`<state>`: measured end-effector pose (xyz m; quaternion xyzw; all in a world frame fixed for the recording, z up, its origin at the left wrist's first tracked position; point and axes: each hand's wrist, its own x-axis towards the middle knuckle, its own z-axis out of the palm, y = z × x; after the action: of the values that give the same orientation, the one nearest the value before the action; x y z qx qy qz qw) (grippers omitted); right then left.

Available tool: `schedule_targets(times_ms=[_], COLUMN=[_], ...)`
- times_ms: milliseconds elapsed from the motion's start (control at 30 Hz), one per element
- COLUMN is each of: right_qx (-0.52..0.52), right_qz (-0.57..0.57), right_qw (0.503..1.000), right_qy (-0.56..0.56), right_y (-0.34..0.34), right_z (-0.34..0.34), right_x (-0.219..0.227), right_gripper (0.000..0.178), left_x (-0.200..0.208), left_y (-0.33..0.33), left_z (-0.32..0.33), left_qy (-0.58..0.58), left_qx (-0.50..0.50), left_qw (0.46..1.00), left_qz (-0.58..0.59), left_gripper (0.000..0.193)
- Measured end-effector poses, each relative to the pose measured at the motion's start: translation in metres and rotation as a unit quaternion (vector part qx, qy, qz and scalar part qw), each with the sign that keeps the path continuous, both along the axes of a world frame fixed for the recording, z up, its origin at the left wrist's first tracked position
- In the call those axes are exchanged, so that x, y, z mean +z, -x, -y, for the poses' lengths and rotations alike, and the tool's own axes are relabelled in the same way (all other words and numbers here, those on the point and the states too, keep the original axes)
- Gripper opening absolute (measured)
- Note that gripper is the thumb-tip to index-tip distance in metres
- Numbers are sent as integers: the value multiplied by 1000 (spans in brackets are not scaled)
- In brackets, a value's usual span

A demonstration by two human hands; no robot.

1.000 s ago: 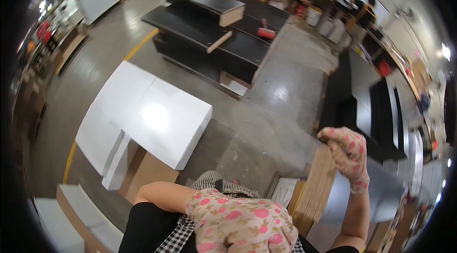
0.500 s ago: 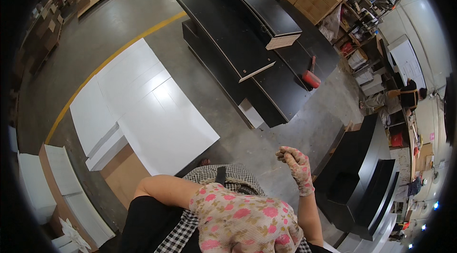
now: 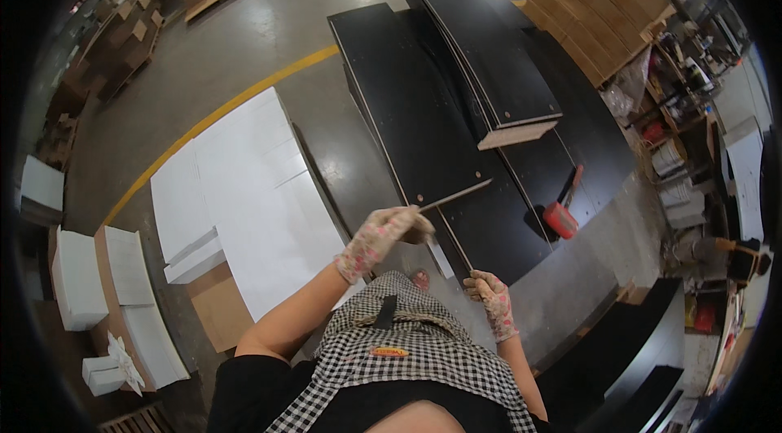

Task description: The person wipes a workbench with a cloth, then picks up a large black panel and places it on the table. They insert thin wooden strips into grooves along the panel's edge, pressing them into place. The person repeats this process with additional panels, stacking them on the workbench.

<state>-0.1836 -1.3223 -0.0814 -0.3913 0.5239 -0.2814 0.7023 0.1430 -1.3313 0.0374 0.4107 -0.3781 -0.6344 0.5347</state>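
Observation:
Both my hands wear pale gloves with a pink flower print. My left hand (image 3: 381,242) is at the near corner of the upper black panel (image 3: 407,119), fingers curled together and slightly blurred; what they hold, if anything, is hidden. My right hand (image 3: 494,303) is closed in a pinch at the near end of the lower black panel (image 3: 498,225). Whether it grips the panel's edge or something small I cannot make out. A red-headed mallet (image 3: 560,219) lies on the lower black panel, right of my hands. Another black piece (image 3: 489,50) with a raw wood end rests on the stack.
White panels (image 3: 244,180) are stacked to the left, over brown board (image 3: 218,308). More white boards (image 3: 81,282) stand at the far left. Black pieces (image 3: 623,335) stand at the lower right. Cardboard boxes (image 3: 586,26) are piled at the back right. A person (image 3: 741,260) is at the right edge.
My left hand has moved from close in front of my body out to the black panel's corner. My right hand has lowered slightly to the panel's end. The view has shifted, and the stack appears nearer.

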Motion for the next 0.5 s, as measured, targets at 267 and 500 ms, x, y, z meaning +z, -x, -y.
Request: schedule_targets(times_ms=[267, 500], right_qx=[-126, -184], right_qz=[22, 130], right_qw=[979, 920], right_qy=[-157, -321], right_y=[-14, -96], right_z=[84, 108], right_x=[-61, -144], right_gripper=[49, 60], left_x=[-137, -240], left_y=[-111, -222], left_z=[93, 248], left_qy=[-259, -318], left_qx=[162, 234], left_qw=[949, 916], left_qz=[73, 77], left_gripper=[41, 62])
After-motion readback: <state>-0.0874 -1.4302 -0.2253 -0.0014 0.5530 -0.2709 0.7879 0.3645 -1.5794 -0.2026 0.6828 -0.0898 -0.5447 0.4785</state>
